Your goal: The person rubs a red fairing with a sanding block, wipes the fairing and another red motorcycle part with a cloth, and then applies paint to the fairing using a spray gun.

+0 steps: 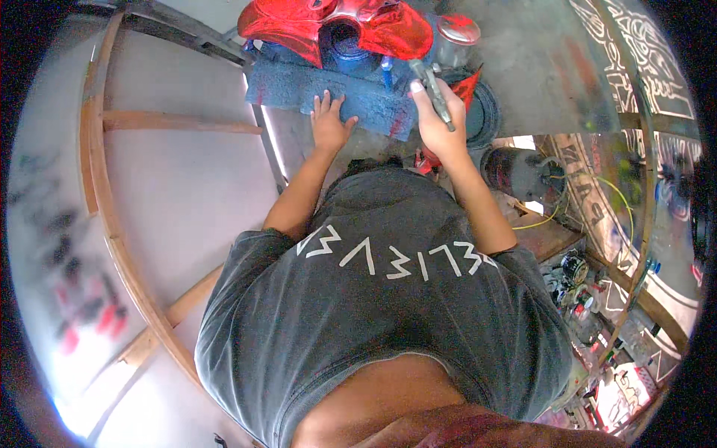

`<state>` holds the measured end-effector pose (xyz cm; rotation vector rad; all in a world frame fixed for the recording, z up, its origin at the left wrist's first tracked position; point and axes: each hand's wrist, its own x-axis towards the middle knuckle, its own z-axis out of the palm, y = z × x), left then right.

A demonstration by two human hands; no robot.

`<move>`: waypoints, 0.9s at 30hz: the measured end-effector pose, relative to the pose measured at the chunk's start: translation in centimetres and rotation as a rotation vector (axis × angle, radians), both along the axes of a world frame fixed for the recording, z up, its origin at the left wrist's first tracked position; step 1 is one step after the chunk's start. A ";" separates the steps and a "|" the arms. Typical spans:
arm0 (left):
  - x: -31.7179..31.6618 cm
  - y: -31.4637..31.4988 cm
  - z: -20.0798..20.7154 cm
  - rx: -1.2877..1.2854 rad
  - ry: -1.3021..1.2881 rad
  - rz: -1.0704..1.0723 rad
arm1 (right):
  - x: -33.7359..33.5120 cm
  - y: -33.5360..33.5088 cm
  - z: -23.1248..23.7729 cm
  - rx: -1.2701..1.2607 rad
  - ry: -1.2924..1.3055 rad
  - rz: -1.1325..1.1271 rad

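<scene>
My left hand (331,128) lies with spread fingers on a blue cloth (284,88), at its near edge. In my right hand (442,119) is a slim, grey, pen-shaped tool (435,91); its exact kind is not clear. The tool points away from me, over the right end of the cloth. Just beyond the cloth sits a glossy red moulded panel (388,33) with curved wings. Beneath its middle shows a blue round container (349,43). A small blue upright object (387,73) stands by the cloth's far edge, near the tool's tip.
A clear jar with a red lid (457,33) stands right of the panel. A dark tub (485,112) and a red pointed piece (468,88) are beside my right hand. Farther right are a black bucket (523,175) and cluttered bottles (579,299). A wood-framed wall (179,123) rises at left.
</scene>
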<state>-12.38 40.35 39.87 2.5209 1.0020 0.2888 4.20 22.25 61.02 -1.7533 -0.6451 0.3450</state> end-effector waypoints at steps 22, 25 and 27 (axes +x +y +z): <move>-0.3 0.1 0.2 0.020 0.026 0.002 | -2.0 0.0 -0.1 -0.005 -0.130 -0.053; -0.3 -0.1 0.5 0.021 0.022 0.000 | -2.5 1.9 1.1 0.021 -0.179 0.045; -0.2 -0.3 0.6 0.014 0.020 0.013 | -2.7 2.7 0.3 0.027 -0.154 0.059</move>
